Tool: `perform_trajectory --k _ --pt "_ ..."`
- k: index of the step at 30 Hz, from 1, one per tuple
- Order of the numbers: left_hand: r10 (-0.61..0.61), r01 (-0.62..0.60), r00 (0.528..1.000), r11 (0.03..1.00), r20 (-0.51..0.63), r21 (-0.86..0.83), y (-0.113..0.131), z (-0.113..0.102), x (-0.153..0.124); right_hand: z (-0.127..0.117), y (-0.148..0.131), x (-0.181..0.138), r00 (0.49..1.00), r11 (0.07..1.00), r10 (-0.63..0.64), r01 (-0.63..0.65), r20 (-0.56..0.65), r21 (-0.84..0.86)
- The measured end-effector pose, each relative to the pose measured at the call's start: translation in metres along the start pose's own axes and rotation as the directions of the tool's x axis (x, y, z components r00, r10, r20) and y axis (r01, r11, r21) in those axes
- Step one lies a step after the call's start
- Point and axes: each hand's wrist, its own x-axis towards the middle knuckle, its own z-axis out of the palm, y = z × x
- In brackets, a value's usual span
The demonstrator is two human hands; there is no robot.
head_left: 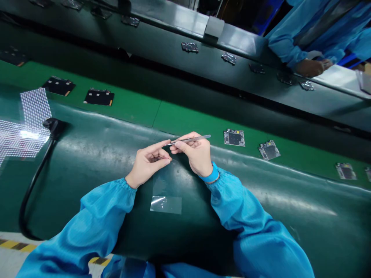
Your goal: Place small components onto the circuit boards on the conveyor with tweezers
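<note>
Metal tweezers lie slanted in my right hand, pinched between thumb and fingers, their tips pointing left. Just left of them is my left hand. Its index finger stretches to the tweezer tips, while the thumb and other fingers curl together. Whatever is in that pinch is too small to make out. Below both hands a clear plastic film with small white marks lies on the dark green mat.
Bare circuit boards rest on the green strip at right; black-covered boards sit at left. A dotted silvery sheet and a black plug with cable lie left. Across the line a co-worker's hands show near wrapped pieces.
</note>
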Motion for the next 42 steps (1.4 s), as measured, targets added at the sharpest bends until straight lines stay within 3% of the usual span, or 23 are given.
perform_trajectory --k 17,21,26,31,36,42 --pt "0.007 -0.006 1.0 0.999 -0.012 0.032 0.001 0.0 0.001 -0.002 -0.009 0.002 1.0 1.0 0.009 -0.009 -0.002 0.01" --pt "0.0 0.002 1.0 0.997 -0.027 0.08 0.003 -0.001 0.002 -0.008 -0.014 0.019 0.996 0.996 -0.074 0.071 -0.051 -0.049" --pt "0.111 -0.089 0.989 0.975 -0.099 0.205 0.005 -0.002 0.001 -0.015 -0.011 0.033 0.989 0.979 -0.147 0.144 -0.014 -0.146" --pt "0.255 -0.201 0.964 0.88 -0.07 0.431 0.002 0.002 -0.004 -0.018 -0.007 0.017 0.983 0.96 -0.146 0.168 0.112 -0.225" --pt "0.432 -0.346 0.902 0.719 0.002 0.603 -0.001 0.002 -0.007 -0.019 0.0 0.0 0.968 0.903 -0.153 0.219 0.198 -0.371" --pt "0.517 -0.415 0.852 0.573 0.081 0.706 -0.002 0.001 -0.008 -0.017 0.003 -0.007 0.959 0.857 -0.139 0.241 0.246 -0.456"
